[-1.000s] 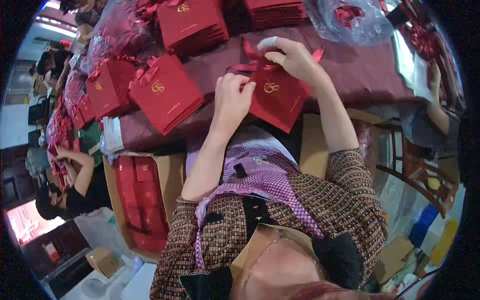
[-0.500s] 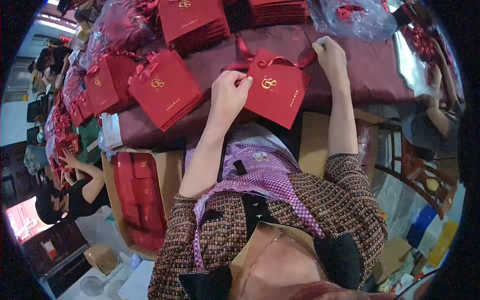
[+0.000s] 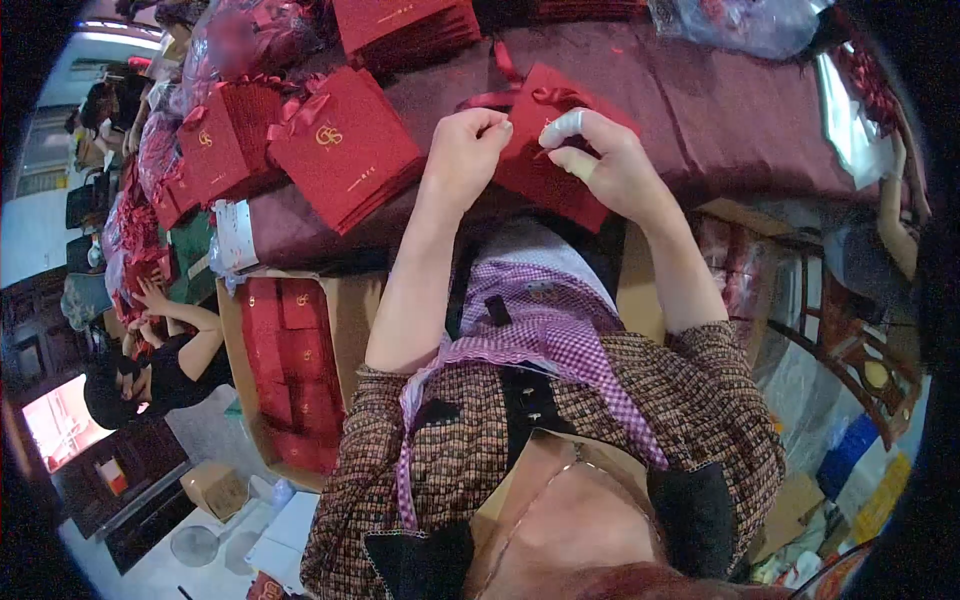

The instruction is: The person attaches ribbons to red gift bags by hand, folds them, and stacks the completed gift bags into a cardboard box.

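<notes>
A red bag point(image 3: 572, 196) with gold print lies on the dark red cloth point(image 3: 660, 110), and a red ribbon point(image 3: 560, 96) is looped at its top edge. My left hand point(image 3: 468, 150) is at the bag's left edge, thumb and fingers pressed together; what it pinches is too small to make out. Over the bag's printed middle is my right hand point(image 3: 600, 160), its thumb and forefinger apart with a gap between the tips. A light wrap covers part of the forefinger. Part of the bag is hidden under this hand.
Stacks of red bags point(image 3: 345, 150) with ribbons stand to the left and at the back. Plastic-wrapped bundles point(image 3: 740, 25) lie at the far edge. Below the table is a cardboard box point(image 3: 240, 350) of red packs. Another person point(image 3: 165, 370) works at far left.
My right hand has moved left and down from the ribbon's end to above the bag, and its fingers have parted. The ribbon now lies closer to the bag. The whole view has shifted slightly.
</notes>
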The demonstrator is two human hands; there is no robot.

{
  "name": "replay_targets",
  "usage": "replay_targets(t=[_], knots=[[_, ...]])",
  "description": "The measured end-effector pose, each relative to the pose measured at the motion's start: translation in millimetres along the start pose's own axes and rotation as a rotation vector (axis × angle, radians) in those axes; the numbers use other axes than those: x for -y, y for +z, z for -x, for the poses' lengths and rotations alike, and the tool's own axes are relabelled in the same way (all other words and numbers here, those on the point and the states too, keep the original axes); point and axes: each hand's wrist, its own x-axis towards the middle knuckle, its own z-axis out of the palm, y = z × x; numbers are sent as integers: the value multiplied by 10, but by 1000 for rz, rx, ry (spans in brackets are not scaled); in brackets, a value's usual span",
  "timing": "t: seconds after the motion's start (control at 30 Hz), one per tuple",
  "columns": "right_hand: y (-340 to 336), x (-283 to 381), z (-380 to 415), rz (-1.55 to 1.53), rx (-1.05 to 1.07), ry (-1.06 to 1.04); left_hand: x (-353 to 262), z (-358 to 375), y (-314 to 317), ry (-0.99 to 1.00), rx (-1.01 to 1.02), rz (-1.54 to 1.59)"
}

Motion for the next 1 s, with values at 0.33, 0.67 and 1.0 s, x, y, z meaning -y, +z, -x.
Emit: replay_targets(t=[0.33,0.67,1.0], knots=[[227,-254,39,174,-207,-48,-35,104,-103,-61,273,325],[266,-293,41,182,-230,-88,-36,165,-111,20,293,190],[270,-153,108,302,-250,-139,-61,181,-102,-8,232,179]])
